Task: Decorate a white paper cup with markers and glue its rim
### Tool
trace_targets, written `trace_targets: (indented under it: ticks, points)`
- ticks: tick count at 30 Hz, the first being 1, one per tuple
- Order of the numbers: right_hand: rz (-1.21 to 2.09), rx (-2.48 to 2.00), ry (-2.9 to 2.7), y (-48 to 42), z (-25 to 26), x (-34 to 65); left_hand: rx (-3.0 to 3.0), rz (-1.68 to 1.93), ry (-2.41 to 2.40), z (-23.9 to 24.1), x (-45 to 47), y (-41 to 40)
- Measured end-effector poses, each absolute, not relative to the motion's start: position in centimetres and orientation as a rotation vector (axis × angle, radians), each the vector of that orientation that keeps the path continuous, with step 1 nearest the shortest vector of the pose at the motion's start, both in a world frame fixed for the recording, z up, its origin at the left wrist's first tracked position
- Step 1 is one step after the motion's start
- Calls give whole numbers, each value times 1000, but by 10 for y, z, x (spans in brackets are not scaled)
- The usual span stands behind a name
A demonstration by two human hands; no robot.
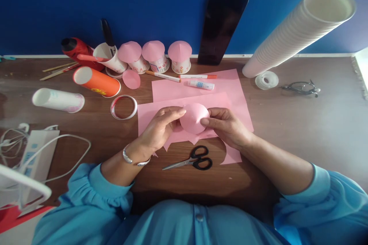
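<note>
A pink paper cone point(193, 118) is held by its edges between both hands, above the pink paper sheets point(156, 111). My left hand point(161, 127) grips its left side, thumb on top and the other fingers partly hidden. On the right side, my right hand point(230, 126) pinches the rim between thumb and fingers. Black-handled scissors point(198, 159) lie on the table just below the paper. A glue stick point(201, 85) and two markers, one orange-capped point(163, 76) and one red-ended point(197, 77), rest near the paper's upper part.
Several decorated paper cups with pink cone tops point(179, 51) line the back wall. A tall stack of cups point(299, 32), a tape roll point(266, 80) and glasses point(301, 88) are at right. An orange can point(99, 82), a white cup point(59, 100) and a power strip point(40, 153) are at left.
</note>
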State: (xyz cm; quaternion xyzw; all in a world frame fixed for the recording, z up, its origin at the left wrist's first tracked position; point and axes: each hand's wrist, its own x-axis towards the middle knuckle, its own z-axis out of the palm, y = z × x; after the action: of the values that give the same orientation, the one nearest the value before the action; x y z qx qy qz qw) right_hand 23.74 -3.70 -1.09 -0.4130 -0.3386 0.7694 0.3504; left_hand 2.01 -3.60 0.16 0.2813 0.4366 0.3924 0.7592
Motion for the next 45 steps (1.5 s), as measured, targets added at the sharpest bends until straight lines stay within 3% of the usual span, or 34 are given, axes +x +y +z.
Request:
trace_targets:
  ticks: [45]
  points:
    - [2039, -978, -699, -33, -12, 243, 733, 878, 940, -3, 15, -33]
